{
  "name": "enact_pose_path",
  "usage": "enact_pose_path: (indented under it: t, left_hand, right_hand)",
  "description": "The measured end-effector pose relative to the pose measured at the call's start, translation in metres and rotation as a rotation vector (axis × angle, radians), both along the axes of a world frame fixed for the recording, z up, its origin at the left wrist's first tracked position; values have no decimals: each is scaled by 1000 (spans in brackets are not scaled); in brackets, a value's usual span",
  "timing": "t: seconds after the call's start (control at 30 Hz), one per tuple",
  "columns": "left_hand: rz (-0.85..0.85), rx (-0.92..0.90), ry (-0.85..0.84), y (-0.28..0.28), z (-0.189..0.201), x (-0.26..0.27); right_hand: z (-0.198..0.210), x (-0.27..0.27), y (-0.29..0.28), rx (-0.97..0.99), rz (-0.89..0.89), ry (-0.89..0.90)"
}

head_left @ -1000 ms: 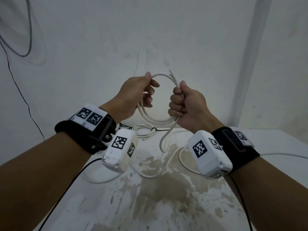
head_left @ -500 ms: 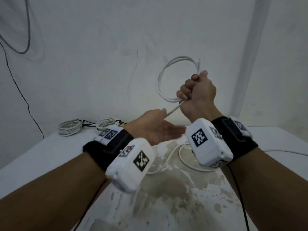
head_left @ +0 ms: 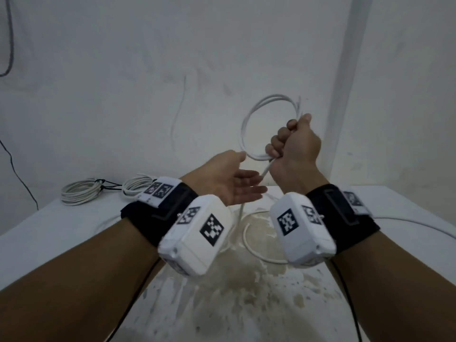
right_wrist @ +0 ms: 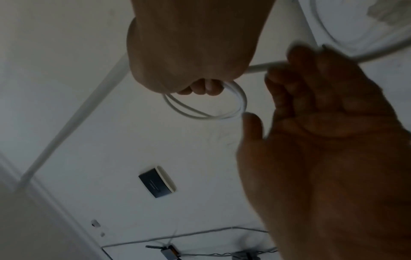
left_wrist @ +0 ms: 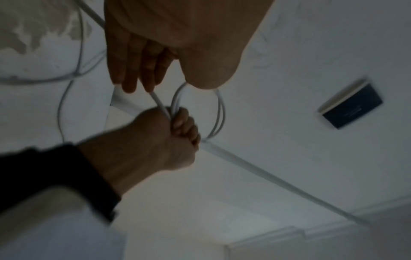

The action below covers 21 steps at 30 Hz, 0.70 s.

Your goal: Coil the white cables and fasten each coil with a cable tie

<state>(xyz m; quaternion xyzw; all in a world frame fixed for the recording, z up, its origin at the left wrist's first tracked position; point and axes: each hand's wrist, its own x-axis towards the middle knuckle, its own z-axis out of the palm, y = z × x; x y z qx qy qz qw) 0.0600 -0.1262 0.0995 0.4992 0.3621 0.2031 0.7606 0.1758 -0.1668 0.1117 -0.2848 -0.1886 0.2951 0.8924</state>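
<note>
My right hand (head_left: 293,146) is a fist round a small coil of white cable (head_left: 246,127), held up in front of the wall. The coil's loops (right_wrist: 235,103) show below the fist in the right wrist view. From the fist the loose cable (head_left: 265,172) runs down past my left hand (head_left: 237,183) to slack loops (head_left: 249,243) on the table. My left hand is palm up with straight fingers, just below and left of the fist. Its fingertips (left_wrist: 129,82) touch the loose strand; I cannot tell whether they pinch it.
Two finished white coils (head_left: 79,195) (head_left: 137,185) bound with dark ties lie at the table's back left. The white table (head_left: 49,233) has a worn, stained patch in the middle. More white cable (head_left: 407,222) trails off to the right. Walls stand close behind.
A second ago both hands gripped the coil. My left hand let go, dropped and turned palm up under the loose strand, while my right hand raised the coil.
</note>
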Motion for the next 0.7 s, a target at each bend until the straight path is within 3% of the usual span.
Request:
enact_pose_path:
  t: [0.2, 0.27, 0.37, 0.43, 0.53, 0.7]
  left_hand:
    - [333, -40, -183, -9, -4, 8]
    - [427, 3, -172, -9, -12, 4]
    - [262, -44, -116, -15, -19, -3]
    - [194, -92, -166, -11, -18, -5]
    - [384, -116, -362, 4, -6, -4]
    - [545, -44, -356, 18, -1, -9]
  right_hand:
    - [-3, -14, 7, 51, 17, 34]
    - [-3, -14, 8, 56, -2, 39]
    - [0, -15, 9, 74, -11, 52]
    - [0, -18, 11, 69, 3, 59]
    - [-7, -26, 14, 22, 30, 40]
    - [-18, -20, 13, -31, 39, 53]
